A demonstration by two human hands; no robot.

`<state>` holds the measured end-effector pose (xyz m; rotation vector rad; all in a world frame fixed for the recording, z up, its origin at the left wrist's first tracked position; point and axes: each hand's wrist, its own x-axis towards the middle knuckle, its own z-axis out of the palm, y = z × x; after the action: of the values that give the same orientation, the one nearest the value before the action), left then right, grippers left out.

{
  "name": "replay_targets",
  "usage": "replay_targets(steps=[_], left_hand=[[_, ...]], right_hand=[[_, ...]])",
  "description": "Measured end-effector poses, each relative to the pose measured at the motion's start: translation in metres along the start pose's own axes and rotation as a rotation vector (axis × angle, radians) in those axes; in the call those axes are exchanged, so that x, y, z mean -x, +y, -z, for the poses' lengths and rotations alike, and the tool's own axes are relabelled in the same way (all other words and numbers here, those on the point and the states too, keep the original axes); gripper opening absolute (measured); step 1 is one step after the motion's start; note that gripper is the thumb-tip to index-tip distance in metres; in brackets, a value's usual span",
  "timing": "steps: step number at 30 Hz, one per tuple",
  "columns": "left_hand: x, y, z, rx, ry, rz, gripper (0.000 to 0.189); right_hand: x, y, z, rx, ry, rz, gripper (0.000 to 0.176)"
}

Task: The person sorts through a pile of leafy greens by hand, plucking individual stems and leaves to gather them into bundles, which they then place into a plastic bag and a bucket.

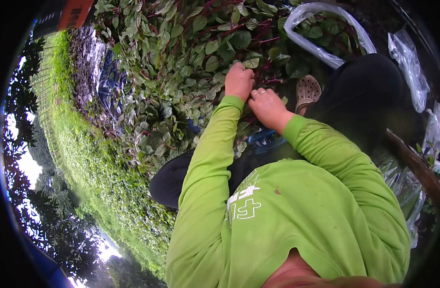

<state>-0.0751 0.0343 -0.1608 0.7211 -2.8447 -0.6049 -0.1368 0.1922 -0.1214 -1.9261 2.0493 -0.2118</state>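
A large heap of leafy greens [181, 57] with dark red stems, looking like Malabar spinach, lies in front of me. My left hand [239, 82] is at its near edge, fingers curled together beside a pale green leaf [251, 63]; it seems to pinch a stem there, though the leaves partly hide the fingertips. Just below and to the right, my right hand [269, 109] is closed too, a ring on one finger. Its fingertips point into the greens close to the left hand, and what they hold is hidden.
A clear plastic bag [297, 21] curves over the greens at upper right, and more crumpled plastic [409, 67] lies farther right. A tan clog [308, 90] shows beside my dark-clad knee [368, 86]. At right is a wooden stick [416, 163]. Blue sheeting [109, 77] lies left of the heap.
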Motion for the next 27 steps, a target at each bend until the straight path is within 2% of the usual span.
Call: replay_targets(steps=[3, 6, 9, 11, 12, 14, 17, 19, 21, 23, 24, 25, 26, 27], left_hand=[[0.000, -0.002, 0.015, -0.033, 0.063, -0.090, 0.017], [0.020, 0.000, 0.039, 0.071, 0.068, -0.166, 0.012], [0.045, 0.007, 0.049, 0.109, 0.042, -0.214, 0.009], [0.062, 0.011, 0.050, 0.033, 0.032, -0.250, 0.003], [0.067, 0.010, 0.050, -0.013, -0.018, -0.239, 0.004], [0.076, 0.005, 0.049, -0.103, -0.116, -0.212, 0.006], [0.078, 0.001, 0.057, -0.113, -0.108, -0.139, 0.011], [0.076, -0.031, 0.065, -0.153, 0.101, -0.020, 0.018], [0.077, -0.090, 0.087, -0.376, 0.253, 0.310, 0.021], [0.087, -0.087, 0.102, -0.723, 0.381, 0.263, 0.023], [0.090, -0.089, 0.107, -0.571, 0.299, 0.217, 0.025], [0.089, -0.086, 0.098, -0.257, 0.132, 0.134, 0.025], [0.089, -0.077, 0.080, 0.058, -0.029, 0.055, 0.026], [0.091, -0.067, 0.062, 0.191, -0.206, 0.077, 0.026]], right_hand=[[0.003, 0.003, 0.012, 0.181, 0.233, -0.031, 0.027], [0.002, 0.003, 0.015, 0.224, 0.299, -0.002, 0.032], [-0.002, 0.000, -0.001, 0.237, 0.256, 0.016, 0.030], [-0.003, -0.006, -0.006, 0.121, 0.104, 0.041, 0.026], [-0.003, -0.009, -0.006, 0.064, 0.028, 0.051, 0.024], [0.000, -0.009, -0.005, 0.063, 0.022, 0.097, 0.023], [-0.001, -0.015, -0.002, 0.024, -0.056, 0.107, 0.020], [-0.001, -0.013, 0.002, -0.005, -0.048, 0.107, 0.018], [0.002, -0.011, -0.001, 0.014, -0.002, 0.131, 0.017], [0.000, -0.006, -0.003, 0.074, 0.021, 0.143, 0.020], [-0.002, -0.005, -0.005, 0.116, 0.019, 0.147, 0.025], [-0.004, -0.008, -0.007, 0.154, 0.019, 0.153, 0.030], [-0.004, -0.011, -0.008, 0.131, 0.040, 0.157, 0.027], [-0.004, -0.010, -0.009, 0.115, 0.062, 0.159, 0.025]])
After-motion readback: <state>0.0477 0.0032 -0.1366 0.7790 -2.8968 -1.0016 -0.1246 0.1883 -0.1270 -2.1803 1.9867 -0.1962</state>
